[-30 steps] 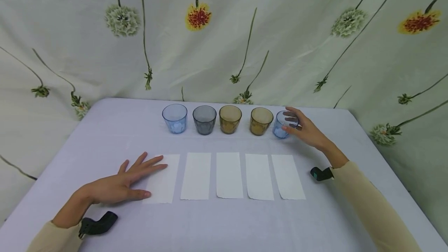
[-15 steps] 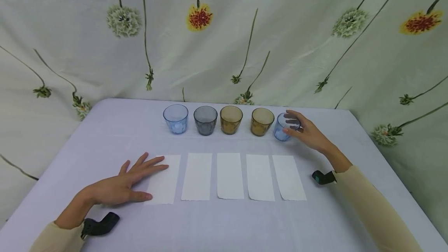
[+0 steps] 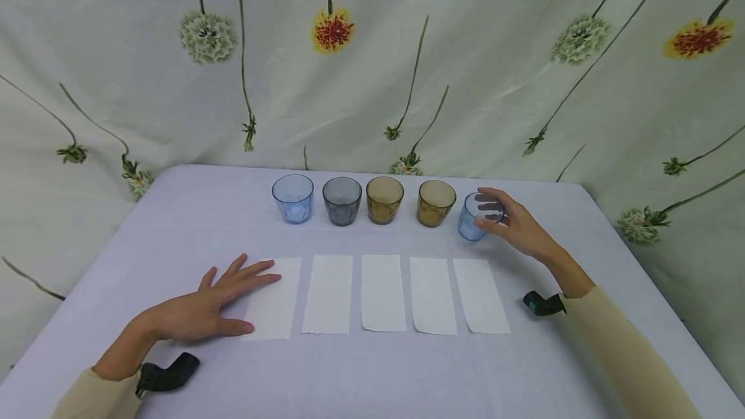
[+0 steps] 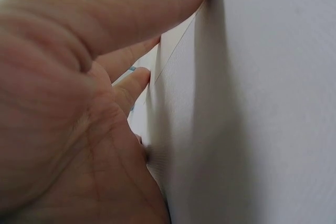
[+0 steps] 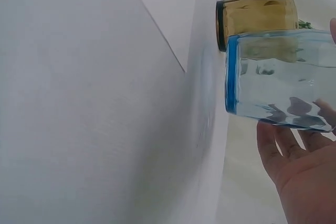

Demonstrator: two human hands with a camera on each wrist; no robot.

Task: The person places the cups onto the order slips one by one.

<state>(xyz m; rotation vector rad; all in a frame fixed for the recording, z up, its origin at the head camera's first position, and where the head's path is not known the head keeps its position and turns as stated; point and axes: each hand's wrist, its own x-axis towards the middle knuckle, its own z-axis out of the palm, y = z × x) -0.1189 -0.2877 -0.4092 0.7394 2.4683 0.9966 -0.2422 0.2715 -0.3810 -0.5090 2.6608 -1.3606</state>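
My right hand [image 3: 518, 225] grips a light blue drinking glass [image 3: 470, 218], thumb on the near side and fingers around the far right side. From the right wrist, the blue glass [image 5: 283, 80] shows its thick base, which appears slightly off the tabletop. My left hand [image 3: 194, 309] rests with fingers spread, its fingertips and thumb on or beside the leftmost white paper sheet [image 3: 273, 302]. In the left wrist view the left hand [image 4: 79, 108] has its thumb tip against the white surface and holds nothing.
Left of the held glass stand an amber glass [image 3: 435, 205], another amber glass [image 3: 384, 202], a grey glass [image 3: 341, 202] and a blue glass [image 3: 293, 200]. Several paper sheets [image 3: 382, 293] lie in a row nearer on the white table [image 3: 372, 374]. A flowered cloth [image 3: 465, 50] hangs behind.
The right hand has moved the light blue glass a little right and nearer, away from the amber glass beside it. The left hand stays in place.
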